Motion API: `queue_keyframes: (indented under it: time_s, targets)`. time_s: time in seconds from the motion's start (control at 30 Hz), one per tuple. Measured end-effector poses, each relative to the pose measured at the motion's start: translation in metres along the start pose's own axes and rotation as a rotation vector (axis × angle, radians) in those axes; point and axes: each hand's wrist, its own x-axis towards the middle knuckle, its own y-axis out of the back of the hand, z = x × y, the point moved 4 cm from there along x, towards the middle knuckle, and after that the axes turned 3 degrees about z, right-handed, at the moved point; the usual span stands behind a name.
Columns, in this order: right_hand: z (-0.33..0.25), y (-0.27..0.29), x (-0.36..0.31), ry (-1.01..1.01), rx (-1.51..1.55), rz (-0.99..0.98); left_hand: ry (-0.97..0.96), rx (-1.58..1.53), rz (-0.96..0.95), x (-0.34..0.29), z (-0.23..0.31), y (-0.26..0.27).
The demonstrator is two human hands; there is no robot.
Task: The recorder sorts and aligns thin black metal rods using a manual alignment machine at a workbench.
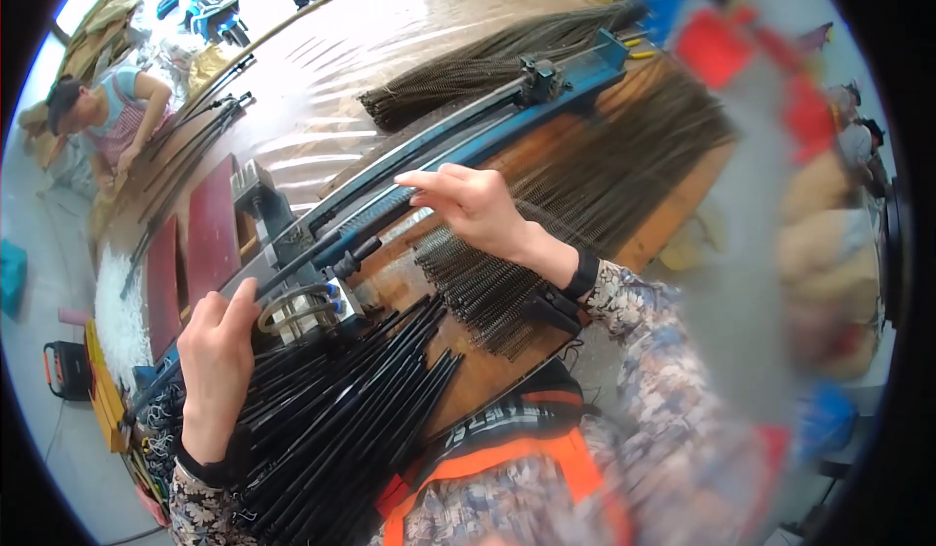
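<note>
My left hand (216,361) is closed around a long thin black rod (292,263), which runs from the lower left up toward a blue metal rail (570,83). In line with the rod, a coil spring (375,216) lies along the rail. My right hand (473,205) has its thumb and forefinger pinched at the far end of that spring; the exact contact is hard to see. Between my hands stands a metal clamp fixture (327,302) with hoses and a black knob. A grey metal block (258,190) rises behind it.
Many black rods (341,400) lie fanned out in front of me. Long springs (585,185) cover the bench at right, with another spring bundle (429,88) behind the rail. Dark red boards (212,224) lie at left. A person (117,117) works at the far left.
</note>
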Motion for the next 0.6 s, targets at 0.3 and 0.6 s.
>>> queue_keyframes:
  time_s: [0.3,0.6]
  targets:
    - [0.015,0.024,-0.027,-0.042,-0.01,-0.126,0.14,-0.094,-0.014,-0.013,-0.018,0.0]
    - [0.014,0.1,-0.094,-0.187,-0.888,-0.27,0.123,-0.221,-0.101,-0.025,-0.001,0.001]
